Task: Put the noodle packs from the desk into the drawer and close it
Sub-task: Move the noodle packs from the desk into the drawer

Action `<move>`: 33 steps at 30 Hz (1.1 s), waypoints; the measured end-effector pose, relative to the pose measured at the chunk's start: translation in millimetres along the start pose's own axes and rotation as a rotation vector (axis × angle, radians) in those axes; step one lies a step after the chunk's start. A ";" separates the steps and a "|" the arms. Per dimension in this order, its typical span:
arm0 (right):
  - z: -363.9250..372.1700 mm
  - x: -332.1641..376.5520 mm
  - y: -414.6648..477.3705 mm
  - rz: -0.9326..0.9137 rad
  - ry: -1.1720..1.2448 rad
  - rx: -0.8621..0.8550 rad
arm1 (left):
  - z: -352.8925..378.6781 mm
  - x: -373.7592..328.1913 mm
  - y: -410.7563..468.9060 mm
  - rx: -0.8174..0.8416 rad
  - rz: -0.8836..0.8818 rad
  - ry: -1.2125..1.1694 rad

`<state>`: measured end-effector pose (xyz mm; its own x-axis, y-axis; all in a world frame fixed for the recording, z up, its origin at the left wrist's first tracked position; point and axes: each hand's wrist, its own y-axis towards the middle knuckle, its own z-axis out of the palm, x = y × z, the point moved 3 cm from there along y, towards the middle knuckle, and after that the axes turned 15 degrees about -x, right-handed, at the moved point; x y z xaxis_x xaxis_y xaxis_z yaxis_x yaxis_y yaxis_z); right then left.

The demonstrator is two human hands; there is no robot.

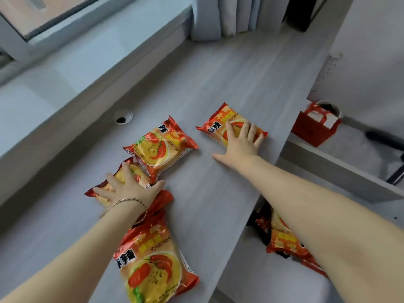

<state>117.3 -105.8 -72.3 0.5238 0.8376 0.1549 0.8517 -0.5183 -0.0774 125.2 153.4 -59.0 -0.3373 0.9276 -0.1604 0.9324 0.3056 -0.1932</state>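
1. The left hand (126, 189) lies spread, palm down, on the leftmost noodle pack (118, 182) on the desk (218, 88). The fingers are wide and flat on the wrapper, not closed round it, so I judge it pinned, not yet lifted. Its long axis runs from lower left to upper right.
2. Just below that wrist lies the nearest pack (153, 259), partly under the forearm. Its long axis runs away from the person, and the printed top points to the far side.
3. Touching the first pack's upper right corner is a middle pack (159, 147), untouched. Its long axis tilts from lower left to upper right.
4. Apart to the right, near the desk edge, the far pack (231, 125) lies under the right hand (240, 145). That hand is also open and flat, fingers splayed on the wrapper; no closed grasp shows. The pack's long axis runs roughly left to right.
5. Below the desk edge the drawer (251, 270) stands open, with at least one stowed pack (284, 239) inside, half hidden by the right forearm.
6. By my reading the task is partly done: four packs remain on the desk, and the drawer is not yet closed.
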 end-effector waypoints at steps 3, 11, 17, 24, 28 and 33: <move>0.8 -4.5 0.7 -0.018 0.011 -0.119 | 5.1 3.0 -0.2 -0.008 -0.014 -0.038; -10.6 -21.8 -26.2 0.058 0.168 -0.040 | -15.7 -0.3 -15.6 -0.127 0.058 -0.184; -19.4 -70.7 -99.0 0.196 0.511 -0.177 | -44.0 -56.7 -87.7 -0.321 0.532 -0.506; 15.8 -212.9 -179.6 0.819 0.409 -0.183 | -4.5 -114.3 -178.9 -0.155 1.021 -0.471; 31.1 -264.0 -194.6 0.966 0.415 -0.115 | 32.5 -130.1 -224.4 0.076 1.134 -0.256; 22.3 -268.2 -188.6 0.799 0.525 -0.182 | 88.3 -159.8 -257.8 0.257 1.169 0.010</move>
<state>-183.5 -228.9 -121.3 0.8354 0.0672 0.5454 0.2100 -0.9562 -0.2039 -72.8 -92.6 -69.0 0.6995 0.6169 -0.3606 0.6200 -0.7749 -0.1229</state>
